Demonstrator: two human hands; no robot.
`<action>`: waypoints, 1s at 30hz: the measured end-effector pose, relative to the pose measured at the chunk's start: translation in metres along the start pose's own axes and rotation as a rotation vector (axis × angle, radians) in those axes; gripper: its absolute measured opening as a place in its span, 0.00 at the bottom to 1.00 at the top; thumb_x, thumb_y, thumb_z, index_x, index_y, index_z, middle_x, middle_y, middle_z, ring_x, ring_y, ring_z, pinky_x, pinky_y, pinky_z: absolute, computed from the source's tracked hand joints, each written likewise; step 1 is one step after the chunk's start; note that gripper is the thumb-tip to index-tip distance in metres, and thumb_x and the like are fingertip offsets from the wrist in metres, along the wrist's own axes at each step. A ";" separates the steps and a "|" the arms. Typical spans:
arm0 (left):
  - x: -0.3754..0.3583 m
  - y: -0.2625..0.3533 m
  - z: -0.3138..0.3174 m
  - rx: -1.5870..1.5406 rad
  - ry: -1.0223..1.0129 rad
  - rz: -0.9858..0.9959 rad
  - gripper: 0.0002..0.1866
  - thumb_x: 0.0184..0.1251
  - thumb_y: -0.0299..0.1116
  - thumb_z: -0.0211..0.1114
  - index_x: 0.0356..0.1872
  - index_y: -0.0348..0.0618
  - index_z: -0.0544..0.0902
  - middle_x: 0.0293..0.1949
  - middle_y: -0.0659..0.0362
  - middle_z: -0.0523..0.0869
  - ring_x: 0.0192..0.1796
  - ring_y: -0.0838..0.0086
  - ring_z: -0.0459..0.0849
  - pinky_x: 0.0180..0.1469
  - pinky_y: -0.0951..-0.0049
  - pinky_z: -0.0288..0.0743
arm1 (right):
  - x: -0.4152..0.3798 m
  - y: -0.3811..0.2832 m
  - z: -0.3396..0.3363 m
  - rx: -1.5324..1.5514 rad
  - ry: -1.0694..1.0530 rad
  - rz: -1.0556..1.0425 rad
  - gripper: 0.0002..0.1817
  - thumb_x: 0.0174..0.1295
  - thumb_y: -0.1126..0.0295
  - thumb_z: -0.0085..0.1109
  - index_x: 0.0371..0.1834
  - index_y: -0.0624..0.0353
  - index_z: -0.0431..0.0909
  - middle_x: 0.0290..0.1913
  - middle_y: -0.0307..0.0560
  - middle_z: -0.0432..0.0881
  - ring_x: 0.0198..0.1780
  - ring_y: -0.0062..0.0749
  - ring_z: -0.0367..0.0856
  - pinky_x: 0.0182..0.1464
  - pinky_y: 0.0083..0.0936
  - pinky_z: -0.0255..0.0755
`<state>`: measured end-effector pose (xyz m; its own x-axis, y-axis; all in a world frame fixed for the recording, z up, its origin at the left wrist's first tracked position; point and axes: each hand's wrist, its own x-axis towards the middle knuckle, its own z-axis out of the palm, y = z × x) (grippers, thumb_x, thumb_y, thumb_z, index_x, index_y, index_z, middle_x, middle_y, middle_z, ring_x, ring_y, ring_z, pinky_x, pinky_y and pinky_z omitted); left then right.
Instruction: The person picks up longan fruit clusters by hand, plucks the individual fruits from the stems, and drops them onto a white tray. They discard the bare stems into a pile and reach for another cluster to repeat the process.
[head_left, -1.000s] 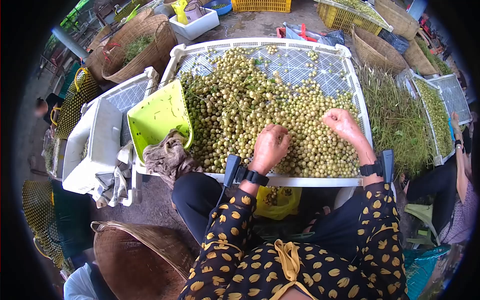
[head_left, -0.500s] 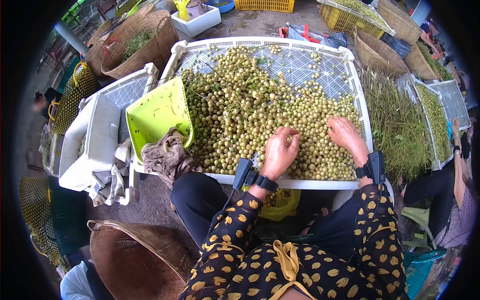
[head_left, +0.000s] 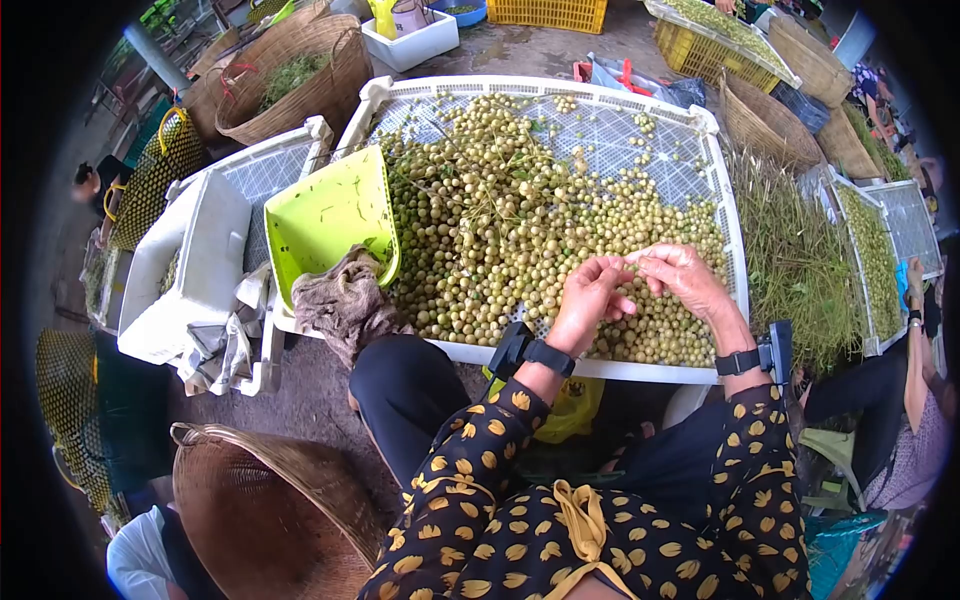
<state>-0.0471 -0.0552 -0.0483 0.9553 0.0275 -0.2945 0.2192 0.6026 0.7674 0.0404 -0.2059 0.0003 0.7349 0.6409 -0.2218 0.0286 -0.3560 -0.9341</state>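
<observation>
Small round yellow-green fruits (head_left: 470,240), some on thin stems, are spread over a white mesh tray (head_left: 734,240) in front of me. Above the tray's right half, my left hand (head_left: 594,302) and my right hand (head_left: 684,280) meet at the fingertips. Both are closed in a pinch; something small and pale seems to be between them, too small to name. A lime-green scoop (head_left: 325,215) lies tilted on the tray's left side, holding a few leaf bits. A crumpled brown cloth (head_left: 348,305) hangs over the scoop's front edge.
Left of the tray stand a white foam box (head_left: 205,260) and a wicker basket (head_left: 300,85) with greenery. Another wicker basket (head_left: 260,510) is by my left leg. Cut stems (head_left: 795,250) are heaped at the right. A co-worker's arm (head_left: 914,350) shows at the far right.
My left hand has lifted from the fruits and moved right. My right hand has moved left, so the fingertips now meet above the tray. The whole view has shifted slightly.
</observation>
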 end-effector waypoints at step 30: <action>-0.022 -0.071 0.144 0.086 -0.282 -0.027 0.04 0.60 0.27 0.61 0.34 0.40 0.77 0.28 0.57 0.82 0.19 0.79 0.76 0.23 0.80 0.73 | -0.134 -0.028 -0.075 -0.185 0.738 -0.296 0.07 0.64 0.73 0.52 0.42 0.62 0.76 0.29 0.34 0.75 0.24 0.11 0.67 0.27 0.12 0.64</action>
<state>-0.0547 -0.2135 -0.0141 0.9636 -0.2177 -0.1550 0.2501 0.5302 0.8102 -0.0086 -0.3326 0.0775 0.9347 0.1360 0.3284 0.3553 -0.3901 -0.8495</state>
